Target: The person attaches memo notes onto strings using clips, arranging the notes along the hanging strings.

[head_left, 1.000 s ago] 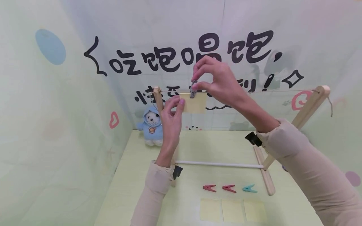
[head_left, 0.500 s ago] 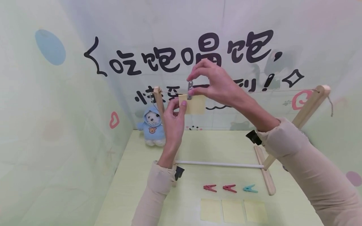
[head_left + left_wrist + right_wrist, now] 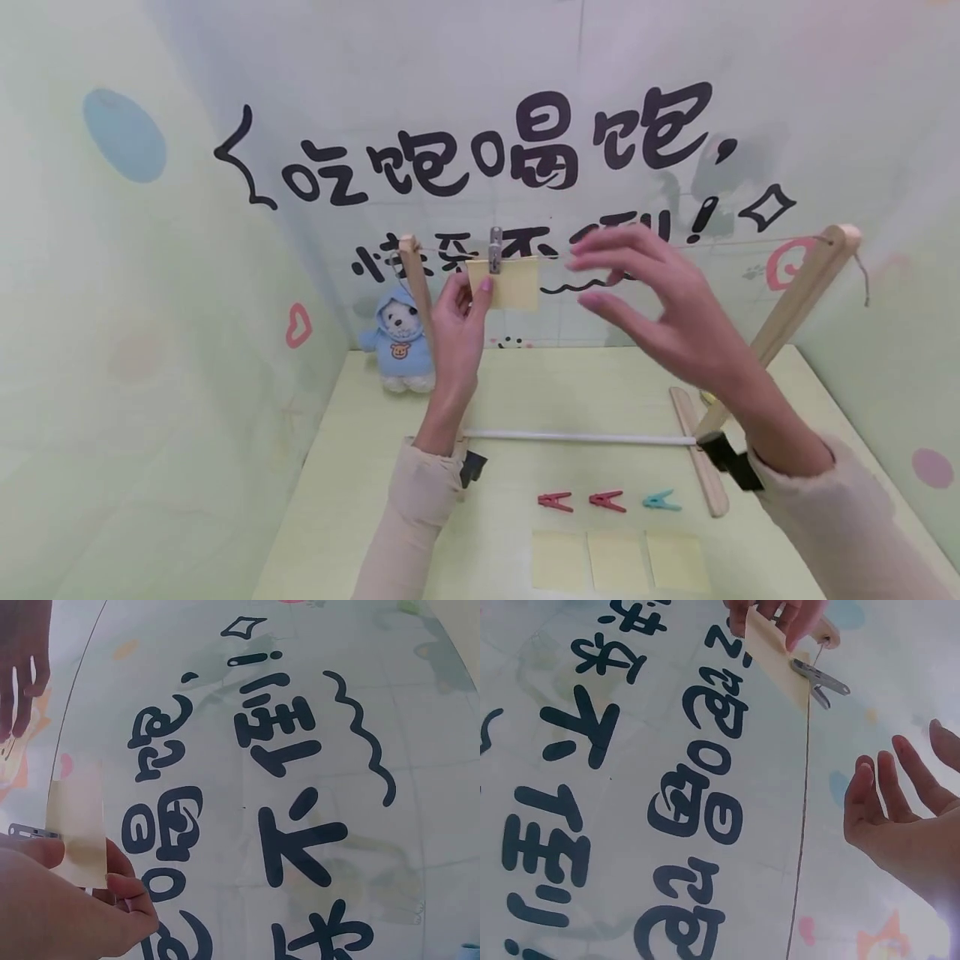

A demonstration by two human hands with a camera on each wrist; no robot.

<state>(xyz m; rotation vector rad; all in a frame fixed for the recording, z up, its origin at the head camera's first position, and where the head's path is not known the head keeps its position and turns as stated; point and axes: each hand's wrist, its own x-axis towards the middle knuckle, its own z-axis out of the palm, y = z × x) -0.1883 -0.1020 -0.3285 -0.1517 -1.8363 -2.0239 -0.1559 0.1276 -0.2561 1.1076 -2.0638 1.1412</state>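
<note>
A yellow sticky note (image 3: 517,285) hangs at the string (image 3: 720,243), with a grey clothespin (image 3: 495,250) clamped over its top edge. My left hand (image 3: 459,333) pinches the note's left side between thumb and fingers, just under the clothespin. In the left wrist view the thumb lies across the note (image 3: 81,825). My right hand (image 3: 660,300) is to the right of the note, fingers apart and holding nothing. The right wrist view shows the clothespin (image 3: 819,678) on note and string, away from the right hand (image 3: 907,817).
Wooden posts (image 3: 795,308) carry the string, joined below by a white rod (image 3: 577,437). Two red clothespins (image 3: 607,501) and a teal clothespin (image 3: 662,500) lie on the table above three sticky notes (image 3: 617,560). A plush toy (image 3: 405,342) sits at back left.
The right hand has let go of the grey clothespin and moved right and down, its fingers spread. The clothespin stays on the note and string. The left hand still pinches the note.
</note>
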